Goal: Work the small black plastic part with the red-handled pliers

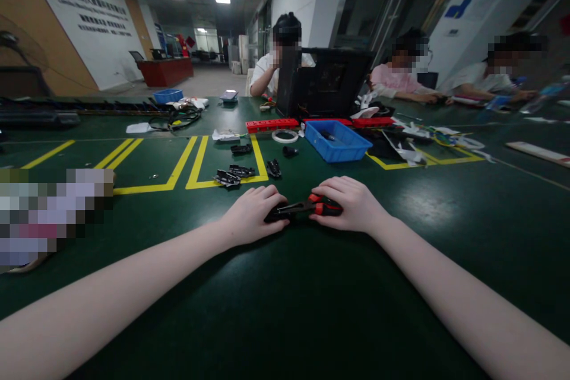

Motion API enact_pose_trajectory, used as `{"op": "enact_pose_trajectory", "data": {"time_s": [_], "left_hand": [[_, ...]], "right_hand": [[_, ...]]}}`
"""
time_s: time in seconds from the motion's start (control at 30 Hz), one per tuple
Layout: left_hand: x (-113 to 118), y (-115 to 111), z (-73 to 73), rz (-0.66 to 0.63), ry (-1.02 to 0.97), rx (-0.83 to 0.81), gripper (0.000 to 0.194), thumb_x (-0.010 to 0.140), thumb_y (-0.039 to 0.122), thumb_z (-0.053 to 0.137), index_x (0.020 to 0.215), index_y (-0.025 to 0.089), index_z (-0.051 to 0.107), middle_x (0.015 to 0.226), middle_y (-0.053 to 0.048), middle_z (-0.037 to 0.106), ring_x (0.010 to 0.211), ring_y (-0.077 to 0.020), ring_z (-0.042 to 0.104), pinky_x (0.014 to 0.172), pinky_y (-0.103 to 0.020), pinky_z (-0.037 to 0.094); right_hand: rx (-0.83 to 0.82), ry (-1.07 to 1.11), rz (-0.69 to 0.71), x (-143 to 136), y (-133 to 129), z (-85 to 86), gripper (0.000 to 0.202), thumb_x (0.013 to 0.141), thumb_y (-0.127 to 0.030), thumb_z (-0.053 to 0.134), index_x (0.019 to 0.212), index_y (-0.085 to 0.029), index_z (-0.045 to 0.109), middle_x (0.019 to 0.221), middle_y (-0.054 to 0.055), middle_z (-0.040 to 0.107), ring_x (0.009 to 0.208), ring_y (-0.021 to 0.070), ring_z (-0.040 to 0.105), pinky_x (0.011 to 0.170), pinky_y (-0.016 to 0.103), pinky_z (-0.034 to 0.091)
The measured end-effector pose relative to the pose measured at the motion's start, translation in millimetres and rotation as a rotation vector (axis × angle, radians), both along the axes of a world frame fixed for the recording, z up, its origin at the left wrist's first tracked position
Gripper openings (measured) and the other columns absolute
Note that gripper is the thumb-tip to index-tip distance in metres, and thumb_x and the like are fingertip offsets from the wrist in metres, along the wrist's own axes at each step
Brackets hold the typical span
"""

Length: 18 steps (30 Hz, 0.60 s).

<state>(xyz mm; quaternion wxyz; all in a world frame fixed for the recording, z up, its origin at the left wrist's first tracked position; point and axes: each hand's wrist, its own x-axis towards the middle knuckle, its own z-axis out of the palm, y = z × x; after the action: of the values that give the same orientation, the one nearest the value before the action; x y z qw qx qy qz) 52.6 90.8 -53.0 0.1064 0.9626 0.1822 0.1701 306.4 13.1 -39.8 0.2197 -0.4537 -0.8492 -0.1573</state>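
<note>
In the head view, my right hand (350, 205) is wrapped round the red and black handles of a pair of long-nose pliers (303, 207). The metal jaws point left, toward my left hand (258, 214). Between its thumb and fingers my left hand grips a small black part (275, 212), mostly hidden by the fingers. The jaws lie against or over this part; whether they bite on it I cannot tell. Beyond my left hand lie several similar-looking black plastic pieces (241, 171), and one black piece (274, 168) rests just right of them.
A blue bin (338, 142) with a dark item in it stands beyond my right hand. Near it are a roll of tape (285, 136), a black cap-like piece (290, 151) and a red power strip (271, 124). A black case (329, 83) stands behind. Several people sit across the table.
</note>
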Motion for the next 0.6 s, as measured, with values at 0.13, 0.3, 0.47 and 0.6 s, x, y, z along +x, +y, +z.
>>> {"op": "enact_pose_trajectory", "data": {"time_s": [0.13,0.3,0.47,0.6], "left_hand": [[0.1,-0.2,0.0,-0.006,-0.016,-0.004,0.033,0.089,0.039,0.059,0.115,0.019,0.057,0.108,-0.007,0.058,0.096,-0.0240,0.058,0.084,-0.038,0.047],[0.4,-0.5,0.2,-0.010,-0.018,-0.005,0.033,0.089,0.039,0.059,0.115,0.019,0.057,0.107,-0.008,0.059,0.096,-0.0242,0.058,0.084,-0.039,0.047],[0.3,-0.2,-0.1,-0.011,-0.009,0.000,0.034,0.090,0.040,0.058,0.116,0.019,0.057,0.108,-0.007,0.058,0.097,-0.0242,0.057,0.085,-0.039,0.047],[0.5,0.3,-1.2,0.000,-0.004,-0.008,0.035,0.090,0.042,0.059,0.117,0.020,0.057,0.109,-0.007,0.058,0.097,-0.0241,0.058,0.085,-0.039,0.047]], "right_hand": [[-0.029,-0.013,-0.013,0.0,-0.3,0.5,0.035,0.080,-0.047,0.065,0.099,-0.018,0.065,0.094,0.009,0.069,0.085,0.0224,0.063,0.073,0.035,0.046],[-0.046,-0.034,-0.015,-0.6,0.3,0.7,0.032,0.081,-0.046,0.064,0.096,-0.018,0.064,0.091,0.009,0.068,0.084,0.0223,0.062,0.072,0.035,0.044],[-0.021,-0.046,-0.002,-2.4,1.0,2.1,0.029,0.080,-0.044,0.063,0.092,-0.018,0.062,0.086,0.007,0.067,0.081,0.0216,0.062,0.076,0.037,0.043],[-0.026,-0.051,-0.004,-3.0,1.5,2.0,0.028,0.081,-0.045,0.062,0.089,-0.018,0.063,0.083,0.007,0.066,0.079,0.0208,0.061,0.077,0.037,0.042]]}}
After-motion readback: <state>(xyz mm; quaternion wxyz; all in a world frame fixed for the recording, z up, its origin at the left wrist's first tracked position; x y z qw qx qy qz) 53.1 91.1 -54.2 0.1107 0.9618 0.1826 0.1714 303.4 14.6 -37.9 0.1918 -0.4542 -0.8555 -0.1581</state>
